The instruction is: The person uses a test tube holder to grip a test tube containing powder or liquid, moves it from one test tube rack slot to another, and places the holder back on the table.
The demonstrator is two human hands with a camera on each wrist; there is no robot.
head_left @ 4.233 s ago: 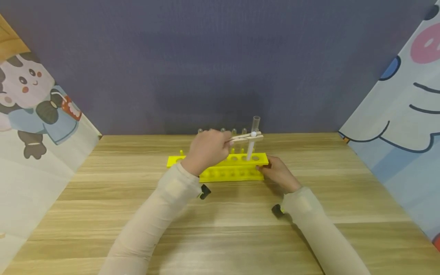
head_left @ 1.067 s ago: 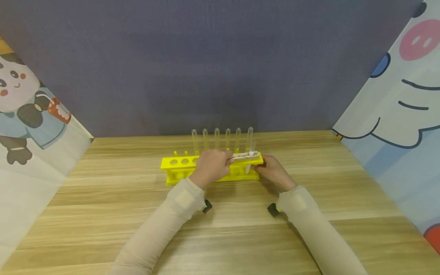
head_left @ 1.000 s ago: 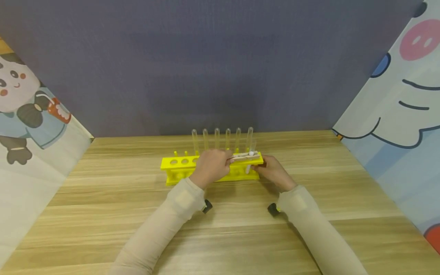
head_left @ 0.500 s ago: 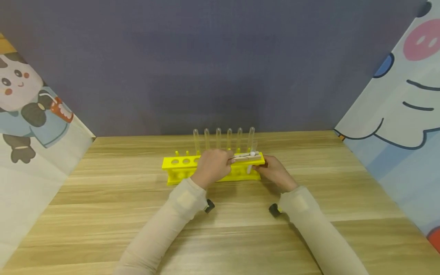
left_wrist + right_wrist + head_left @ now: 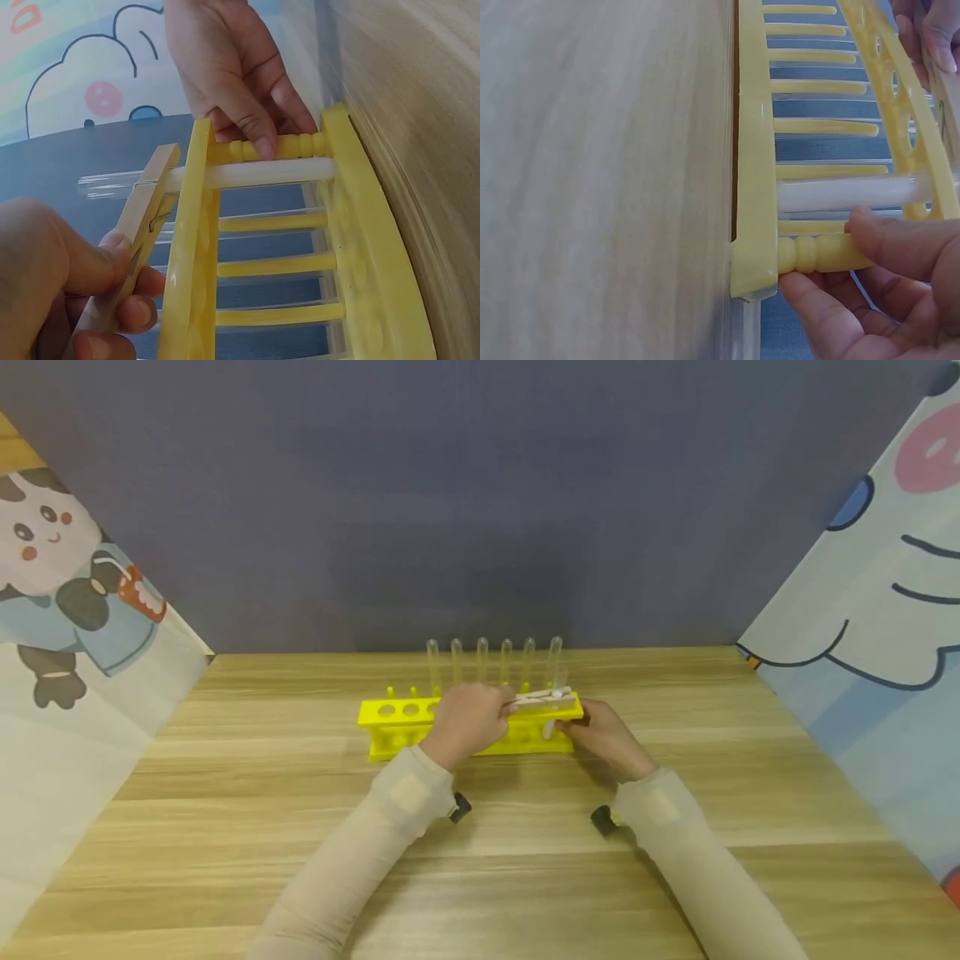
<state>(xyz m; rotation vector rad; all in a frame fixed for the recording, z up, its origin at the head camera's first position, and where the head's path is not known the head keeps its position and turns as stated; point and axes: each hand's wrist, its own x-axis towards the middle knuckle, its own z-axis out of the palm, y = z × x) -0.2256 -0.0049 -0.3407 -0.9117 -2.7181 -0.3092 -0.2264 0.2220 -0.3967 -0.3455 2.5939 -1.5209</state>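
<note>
My left hand (image 5: 468, 718) grips a wooden test tube clamp (image 5: 142, 217) by its handle end. Its jaws are round the upper part of a glass test tube (image 5: 270, 172) with white contents. That tube stands in a hole near the right end of a yellow test tube rack (image 5: 375, 718), its foot at the lower board in the left wrist view. With thumb and fingers, my right hand (image 5: 609, 739) holds the ridged end post (image 5: 821, 253) of the rack. The clamp lies close over the rack's top board.
Several clear test tubes (image 5: 482, 664) stand upside down on pegs along the rack's back. Free pegs (image 5: 391, 692) show at its left end. The rack stands on a wood-grain table (image 5: 510, 860) before a dark blue panel (image 5: 465, 510), with cartoon-printed sheets at both sides.
Since about four seconds ago, my left hand has lowered the clamp and the white-filled tube down into the rack. Over the last second only the head view shifts slightly; my right hand keeps its hold.
</note>
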